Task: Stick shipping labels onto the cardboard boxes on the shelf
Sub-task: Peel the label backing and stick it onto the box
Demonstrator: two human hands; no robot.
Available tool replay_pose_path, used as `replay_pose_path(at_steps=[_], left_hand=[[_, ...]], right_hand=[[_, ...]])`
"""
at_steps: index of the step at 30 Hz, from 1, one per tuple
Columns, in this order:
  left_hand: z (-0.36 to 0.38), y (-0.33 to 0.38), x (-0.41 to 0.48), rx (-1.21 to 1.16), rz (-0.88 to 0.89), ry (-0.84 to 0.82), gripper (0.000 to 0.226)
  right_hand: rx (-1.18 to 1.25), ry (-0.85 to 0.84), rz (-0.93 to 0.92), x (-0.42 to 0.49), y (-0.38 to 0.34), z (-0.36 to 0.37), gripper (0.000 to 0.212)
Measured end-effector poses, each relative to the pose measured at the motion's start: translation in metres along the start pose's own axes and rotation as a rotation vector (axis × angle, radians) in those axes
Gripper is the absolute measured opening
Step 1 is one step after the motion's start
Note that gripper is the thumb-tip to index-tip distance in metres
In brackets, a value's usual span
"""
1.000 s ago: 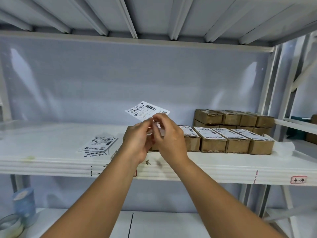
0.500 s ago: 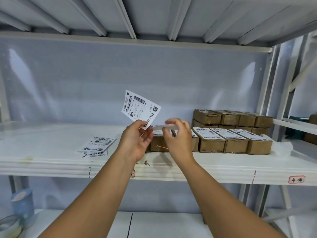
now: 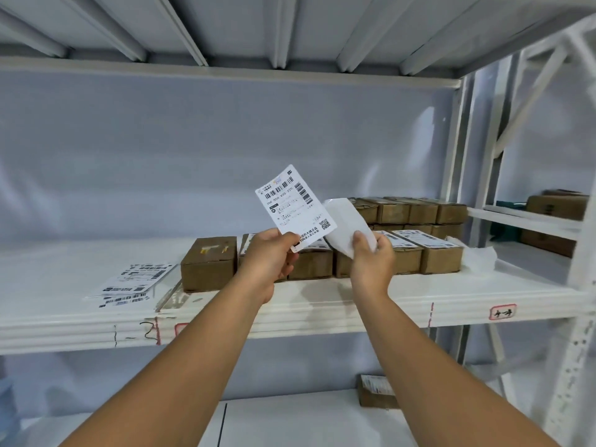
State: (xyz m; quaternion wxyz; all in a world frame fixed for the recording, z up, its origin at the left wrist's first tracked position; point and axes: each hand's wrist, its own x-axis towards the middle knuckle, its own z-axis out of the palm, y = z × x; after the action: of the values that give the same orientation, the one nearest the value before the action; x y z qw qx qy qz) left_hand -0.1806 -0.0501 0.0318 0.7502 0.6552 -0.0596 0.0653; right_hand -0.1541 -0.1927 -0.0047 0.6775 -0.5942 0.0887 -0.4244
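Centre frame: your left hand (image 3: pixel 267 256) pinches a peeled label (image 3: pixel 295 206), and your right hand (image 3: pixel 371 256) pinches its backing sheet (image 3: pixel 346 224). The front-row boxes (image 3: pixel 416 250) right of centre already carry labels. The bare box (image 3: pixel 209 262) at their left end likely comes next.

- Label (image 3: pixel 295 208): fine print too small to read. Bottom corner covered by the pinching left hand (image 3: pixel 267 258).
- Backing (image 3: pixel 346 224): lower end hidden inside the right hand (image 3: pixel 371 258) gripping it.
- Front boxes (image 3: pixel 311 264): middle ones mostly behind both hands, count uncertain.
- Rear boxes (image 3: pixel 419 209): left end behind the backing, lower tier largely screened by the front boxes.
- Label stack (image 3: pixel 135 280): text illegible.
- Lower box (image 3: pixel 374 393): right side behind the forearm.
- Tag (image 3: pixel 502 312): handwriting unreadable.
- Second tag (image 3: pixel 181 329): half behind the left forearm.
- Far boxes (image 3: pixel 554 206): cut by the upright (image 3: pixel 583 253).
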Motion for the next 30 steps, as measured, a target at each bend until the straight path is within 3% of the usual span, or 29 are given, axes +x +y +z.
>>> replay_pose_path(at_steps=[6, 10, 17, 25, 27, 30], left_hand=[[0.051, -0.012, 0.001, 0.083, 0.030, -0.095, 0.018], [0.083, -0.018, 0.003, 0.098, 0.037, -0.138, 0.016], [0.128, -0.029, 0.007, 0.123, 0.056, -0.210, 0.016], [0.146, -0.048, 0.022, 0.145, 0.051, -0.197, 0.017], [0.147, -0.052, 0.024, 0.149, 0.049, -0.206, 0.016], [0.146, -0.055, 0.027, 0.151, 0.053, -0.210, 0.017]], right_hand=[[0.047, 0.119, 0.083, 0.046, 0.003, -0.047, 0.014], [-0.050, 0.242, 0.008, 0.076, -0.003, -0.084, 0.020], [-0.639, 0.339, -0.292, 0.135, -0.007, -0.138, 0.028], [-1.186, -0.042, -0.240, 0.169, 0.020, -0.154, 0.031], [-1.221, -0.137, -0.151, 0.170, 0.025, -0.151, 0.030], [-1.171, -0.152, -0.091, 0.171, 0.030, -0.151, 0.031]])
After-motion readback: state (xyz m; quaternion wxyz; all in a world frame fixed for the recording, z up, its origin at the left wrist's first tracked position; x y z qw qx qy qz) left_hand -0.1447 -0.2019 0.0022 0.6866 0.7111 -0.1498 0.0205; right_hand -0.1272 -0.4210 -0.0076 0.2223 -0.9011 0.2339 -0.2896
